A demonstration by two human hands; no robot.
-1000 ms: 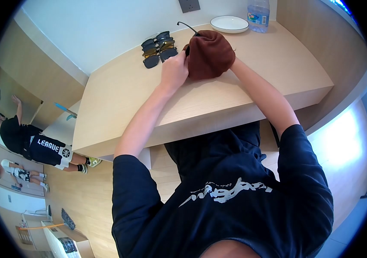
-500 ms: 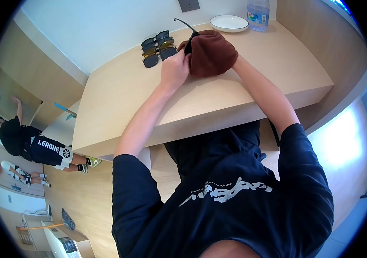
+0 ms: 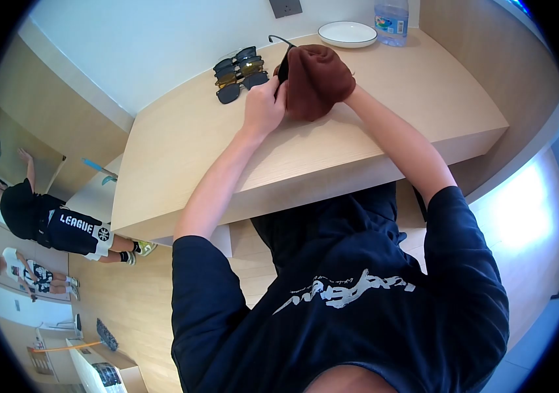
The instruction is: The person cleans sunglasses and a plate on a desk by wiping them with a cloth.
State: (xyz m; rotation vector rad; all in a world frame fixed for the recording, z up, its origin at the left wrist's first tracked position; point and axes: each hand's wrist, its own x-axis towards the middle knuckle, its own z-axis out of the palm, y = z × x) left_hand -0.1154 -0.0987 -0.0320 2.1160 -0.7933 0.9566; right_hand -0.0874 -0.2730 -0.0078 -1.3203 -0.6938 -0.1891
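Observation:
My left hand (image 3: 267, 105) is closed on a dark pair of glasses (image 3: 283, 68), of which one thin temple (image 3: 281, 39) sticks up above the cloth. A dark red cloth (image 3: 315, 82) covers my right hand; its fingers are hidden, and only the wrist and forearm show. The cloth is bunched against the glasses, just over the wooden table (image 3: 384, 118). Left of my left hand, several pairs of sunglasses (image 3: 230, 93) lie in a column on the table, one behind another, with dark and yellowish lenses.
A white plate (image 3: 347, 34) and a clear water bottle (image 3: 391, 25) stand at the table's back right. A wall socket (image 3: 285, 8) is behind. Two people (image 3: 27, 213) are at the far left, near a mop (image 3: 106, 334) and a raised wooden side panel (image 3: 489, 59) borders the table's right.
The red cloth has turned and shifted slightly over my right hand, and the glasses' temple has tilted a little. My left hand keeps its hold. One person at the far left has changed pose.

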